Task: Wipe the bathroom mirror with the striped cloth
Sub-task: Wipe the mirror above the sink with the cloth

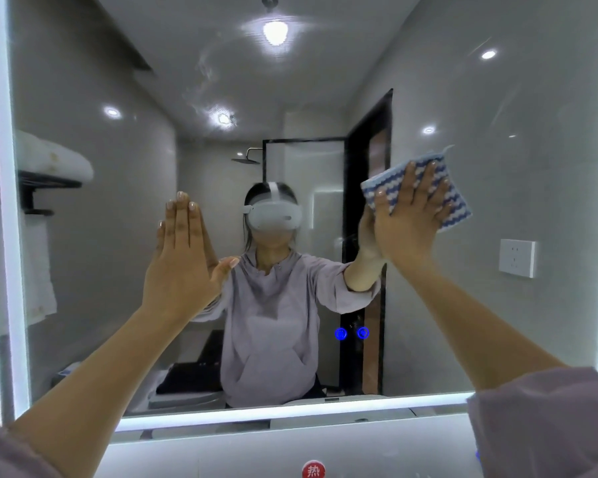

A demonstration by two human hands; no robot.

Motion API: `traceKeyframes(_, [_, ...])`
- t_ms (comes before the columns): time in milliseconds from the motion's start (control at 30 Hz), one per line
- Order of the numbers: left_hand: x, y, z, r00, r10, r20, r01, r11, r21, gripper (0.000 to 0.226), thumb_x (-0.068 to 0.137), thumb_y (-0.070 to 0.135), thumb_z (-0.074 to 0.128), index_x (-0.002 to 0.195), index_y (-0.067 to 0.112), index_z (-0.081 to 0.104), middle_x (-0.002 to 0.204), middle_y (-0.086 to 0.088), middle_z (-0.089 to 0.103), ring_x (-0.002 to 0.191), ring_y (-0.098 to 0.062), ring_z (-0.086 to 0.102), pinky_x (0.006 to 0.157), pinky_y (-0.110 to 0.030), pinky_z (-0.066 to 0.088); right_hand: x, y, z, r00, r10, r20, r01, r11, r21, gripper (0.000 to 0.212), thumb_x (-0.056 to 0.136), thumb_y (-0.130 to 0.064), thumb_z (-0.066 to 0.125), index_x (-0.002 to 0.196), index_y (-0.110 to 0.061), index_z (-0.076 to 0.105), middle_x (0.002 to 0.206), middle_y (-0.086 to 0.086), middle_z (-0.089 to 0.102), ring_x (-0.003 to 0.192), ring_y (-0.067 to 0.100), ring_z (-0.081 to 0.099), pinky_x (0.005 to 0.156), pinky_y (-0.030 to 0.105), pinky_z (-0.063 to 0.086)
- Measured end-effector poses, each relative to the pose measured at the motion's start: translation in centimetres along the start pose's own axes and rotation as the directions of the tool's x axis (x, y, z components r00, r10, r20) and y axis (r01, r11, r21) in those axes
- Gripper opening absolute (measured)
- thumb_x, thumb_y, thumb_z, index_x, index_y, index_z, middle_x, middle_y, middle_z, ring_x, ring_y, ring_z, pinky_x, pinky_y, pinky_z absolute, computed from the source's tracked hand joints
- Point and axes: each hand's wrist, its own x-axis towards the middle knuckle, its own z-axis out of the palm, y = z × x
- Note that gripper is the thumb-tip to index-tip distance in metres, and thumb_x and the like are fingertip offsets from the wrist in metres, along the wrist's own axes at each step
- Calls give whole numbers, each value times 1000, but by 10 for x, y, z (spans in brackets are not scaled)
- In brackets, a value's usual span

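A person's right hand (409, 220), fingers spread, presses a blue-and-white striped cloth (418, 188) flat against the large light-edged bathroom mirror (463, 305), right of centre. The left hand (178, 260) rests open-palmed, empty, on the glass.

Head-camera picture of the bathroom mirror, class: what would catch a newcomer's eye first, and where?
The blue-and-white striped cloth, right of centre, pressed flat against the large light-edged bathroom mirror by the right hand. Left of centre, the bare left hand lies flat on the glass. Faint smears show high on the mirror.
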Motion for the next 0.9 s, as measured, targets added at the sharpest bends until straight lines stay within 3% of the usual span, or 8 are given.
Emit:
traceKeyframes(200, [1, 2, -2, 999, -13, 31, 13, 1000, -9, 101, 84, 68, 28, 144, 0, -18, 154, -15, -24, 144, -26, -20, 118, -40, -2, -55, -45, 22, 966, -257, -16, 257, 966, 36, 75, 96, -58, 25, 149, -22, -16, 158, 10, -18, 145, 36, -15, 112, 48, -22])
traceKeyframes(300, [1, 3, -4, 999, -23, 46, 23, 1000, -4, 101, 84, 68, 26, 144, 1, -19, 154, -14, -25, 143, -25, -21, 118, -40, -3, -83, -62, 30, 929, -369, 16, 367, 927, 84, 73, 96, -62, 15, 150, -24, -16, 157, 6, -22, 144, 35, -17, 115, 53, -14])
traceKeyframes(500, [1, 3, -5, 997, -27, 71, 29, 999, -28, 100, 84, 75, 17, 141, 4, -25, 151, -11, -32, 141, -22, -26, 118, -37, -7, -132, -69, 44, 818, -571, 68, 567, 821, 70, 70, 97, -55, 29, 153, -25, 0, 160, 4, -12, 147, 29, -12, 117, 50, -7])
traceKeyframes(633, [0, 1, -5, 998, -22, 65, 24, 999, -24, 100, 78, 76, 6, 141, 5, -26, 151, -10, -32, 141, -21, -28, 117, -36, -9, -140, -64, 42, 780, -620, 84, 617, 785, 55, 65, 97, -55, 26, 153, -26, 8, 160, 0, -5, 147, 27, -9, 118, 45, -10])
traceKeyframes(900, [1, -1, -2, 998, -17, 58, 17, 1000, -3, 103, 78, 77, 8, 144, 3, -19, 153, -11, -27, 142, -21, -24, 118, -39, -4, -116, -41, 37, 730, -673, 119, 678, 735, -5, 67, 95, -59, 29, 152, -27, 14, 161, 1, 4, 148, 27, -5, 118, 46, -9])
